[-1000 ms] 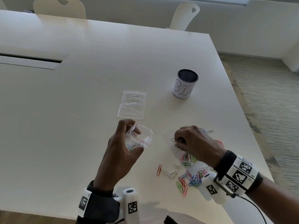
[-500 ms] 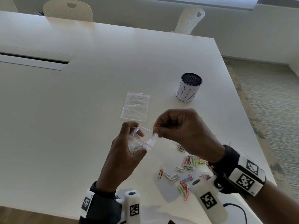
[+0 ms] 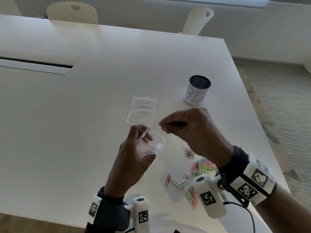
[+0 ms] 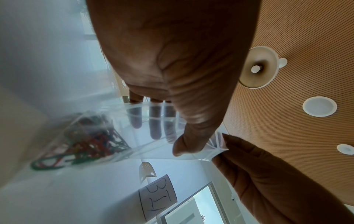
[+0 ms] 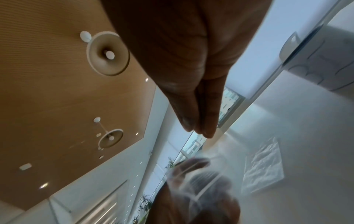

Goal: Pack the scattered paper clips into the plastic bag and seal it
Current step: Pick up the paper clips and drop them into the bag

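My left hand (image 3: 140, 133) holds a small clear zip bag (image 3: 151, 147) upright above the table, its mouth spread open. In the left wrist view my thumb and fingers (image 4: 155, 125) pinch the bag (image 4: 134, 136) near its rim, and several coloured paper clips (image 4: 86, 144) lie in its bottom. My right hand (image 3: 162, 127) hovers just above the bag's right corner, thumb and forefinger pinched together (image 5: 199, 130); no clip shows between them. More coloured paper clips (image 3: 202, 167) lie scattered on the white table (image 3: 84, 132) under my right wrist.
A second clear bag (image 3: 142, 111) lies flat just beyond my hands. A dark mesh cup with a white BIN label (image 3: 196, 91) stands at the back right. The table's right edge (image 3: 262, 132) runs close by. Two chairs (image 3: 72, 12) stand at the far side.
My right hand left the clip pile, came up to the bag's mouth, and now sits slightly above the rim. The left hand kept the bag held open.
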Available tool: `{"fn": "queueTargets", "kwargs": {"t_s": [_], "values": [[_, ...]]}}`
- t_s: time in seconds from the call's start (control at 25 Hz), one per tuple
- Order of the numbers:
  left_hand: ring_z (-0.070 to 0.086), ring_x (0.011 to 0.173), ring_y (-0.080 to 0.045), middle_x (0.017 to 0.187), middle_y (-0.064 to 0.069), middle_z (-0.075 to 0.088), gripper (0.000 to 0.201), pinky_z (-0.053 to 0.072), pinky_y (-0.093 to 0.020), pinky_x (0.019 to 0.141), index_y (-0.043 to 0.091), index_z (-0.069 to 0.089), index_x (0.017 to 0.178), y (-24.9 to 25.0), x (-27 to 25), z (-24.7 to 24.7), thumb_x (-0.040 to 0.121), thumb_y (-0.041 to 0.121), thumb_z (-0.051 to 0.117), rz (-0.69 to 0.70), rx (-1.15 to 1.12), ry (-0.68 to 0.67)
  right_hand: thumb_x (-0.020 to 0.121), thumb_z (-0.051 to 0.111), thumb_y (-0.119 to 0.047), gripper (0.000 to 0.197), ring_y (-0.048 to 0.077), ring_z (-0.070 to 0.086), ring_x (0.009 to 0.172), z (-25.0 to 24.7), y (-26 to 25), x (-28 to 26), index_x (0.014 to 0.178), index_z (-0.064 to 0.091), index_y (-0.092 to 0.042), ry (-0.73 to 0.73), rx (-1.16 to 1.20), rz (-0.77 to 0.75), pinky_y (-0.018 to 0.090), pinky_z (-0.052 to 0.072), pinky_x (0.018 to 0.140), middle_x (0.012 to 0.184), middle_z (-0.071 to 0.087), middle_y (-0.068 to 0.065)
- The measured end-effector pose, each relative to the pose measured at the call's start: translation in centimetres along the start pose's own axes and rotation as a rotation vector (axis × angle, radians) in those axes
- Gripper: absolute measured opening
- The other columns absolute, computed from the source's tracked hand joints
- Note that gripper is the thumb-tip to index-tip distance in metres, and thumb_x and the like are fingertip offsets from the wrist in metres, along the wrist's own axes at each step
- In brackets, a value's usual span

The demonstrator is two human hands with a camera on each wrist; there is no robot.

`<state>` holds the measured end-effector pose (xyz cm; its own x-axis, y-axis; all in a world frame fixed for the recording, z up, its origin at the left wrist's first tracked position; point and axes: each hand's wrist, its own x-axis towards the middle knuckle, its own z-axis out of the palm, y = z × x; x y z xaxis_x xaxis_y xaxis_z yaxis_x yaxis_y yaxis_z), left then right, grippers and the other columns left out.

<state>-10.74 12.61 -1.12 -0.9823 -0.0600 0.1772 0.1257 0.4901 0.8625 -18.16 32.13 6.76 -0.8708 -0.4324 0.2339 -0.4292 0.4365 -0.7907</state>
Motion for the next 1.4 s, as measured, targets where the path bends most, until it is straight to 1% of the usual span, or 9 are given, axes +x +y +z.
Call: {"fn": "queueTargets", "kwargs": {"t_s": [0.16,0.24,0.44,0.56,0.72,0.84,1.04,1.2,1.4], "values": [[0.064,0.106,-0.010,0.108,0.016,0.064,0.059,0.056,-0.025,0.079,0.034,0.046,0.122,0.2,0.7,0.8,0.083,0.004,0.078,0.016,-0.011,-0.038,0.089,0.082,-0.008,0.010,0.003,0.075,0.072,-4.6,4.4,-1.1,0.097,0.084,-0.014,0.086,-0.179,0.137,0.019,0.062,0.076,0.078,0.079,-0.007],[0.064,0.105,-0.009,0.109,0.017,0.065,0.059,0.058,-0.029,0.079,0.034,0.047,0.123,0.4,1.0,1.3,0.084,0.005,0.079,0.022,-0.009,-0.061,0.092,0.077,-0.010,0.014,0.002,0.073,0.076,-6.5,7.3,-2.3,0.104,0.082,-0.015,0.055,-0.344,0.200,0.017,0.060,0.076,0.089,0.079,-0.006],[0.066,0.104,-0.010,0.111,0.015,0.066,0.060,0.061,-0.038,0.079,0.036,0.046,0.125,0.8,1.7,2.5,0.085,0.006,0.080,0.036,-0.007,-0.113,0.100,0.066,-0.013,0.032,0.021,0.068,0.110,-8.5,13.5,-5.7,0.132,0.069,-0.013,-0.077,-0.637,0.399,0.033,0.056,0.095,0.129,0.068,0.006],[0.066,0.104,-0.010,0.111,0.016,0.066,0.060,0.061,-0.040,0.078,0.036,0.047,0.124,0.9,2.0,2.9,0.085,0.006,0.081,0.039,-0.010,-0.128,0.102,0.057,-0.005,0.033,0.025,0.066,0.114,-8.0,14.7,-6.5,0.133,0.067,-0.011,-0.093,-0.681,0.449,0.035,0.057,0.097,0.130,0.062,0.006],[0.066,0.107,-0.011,0.111,0.015,0.066,0.061,0.063,-0.041,0.079,0.036,0.046,0.124,0.9,2.0,3.0,0.084,0.005,0.081,0.040,-0.007,-0.138,0.105,0.053,-0.005,0.032,0.017,0.064,0.108,-6.1,13.5,-6.9,0.129,0.070,-0.015,-0.139,-0.588,0.415,0.014,0.050,0.083,0.125,0.060,-0.002],[0.065,0.107,-0.012,0.112,0.012,0.066,0.061,0.063,-0.040,0.078,0.034,0.047,0.124,0.9,2.0,2.7,0.083,0.003,0.081,0.045,-0.007,-0.134,0.106,0.057,-0.023,0.030,0.010,0.061,0.107,-5.7,10.8,-7.1,0.134,0.067,-0.022,-0.273,-0.478,0.432,0.015,0.048,0.084,0.132,0.058,-0.006],[0.065,0.106,-0.012,0.111,0.011,0.066,0.061,0.062,-0.035,0.078,0.032,0.047,0.124,0.8,1.9,2.5,0.083,0.003,0.081,0.039,-0.016,-0.133,0.073,0.078,-0.070,0.105,0.015,0.051,0.132,-5.8,8.4,-7.4,0.159,0.030,-0.034,-0.447,-0.657,0.483,0.031,0.048,0.107,0.148,0.043,-0.006],[0.063,0.107,-0.011,0.111,0.012,0.066,0.062,0.058,-0.027,0.079,0.032,0.048,0.124,0.9,1.9,2.4,0.082,0.002,0.081,0.036,-0.012,-0.133,0.083,0.076,-0.059,0.069,0.013,0.055,0.117,-3.7,8.2,-7.7,0.144,0.050,-0.039,-0.386,-0.602,0.445,0.029,0.049,0.100,0.135,0.046,-0.007],[0.062,0.108,-0.011,0.110,0.014,0.064,0.061,0.053,-0.017,0.078,0.031,0.048,0.122,1.0,1.7,2.2,0.081,0.000,0.079,0.038,-0.027,-0.133,0.100,0.067,-0.029,0.023,0.008,0.056,0.087,-2.3,8.3,-7.6,0.122,0.070,-0.025,-0.253,-0.589,0.351,0.004,0.036,0.069,0.122,0.062,-0.005]]}}
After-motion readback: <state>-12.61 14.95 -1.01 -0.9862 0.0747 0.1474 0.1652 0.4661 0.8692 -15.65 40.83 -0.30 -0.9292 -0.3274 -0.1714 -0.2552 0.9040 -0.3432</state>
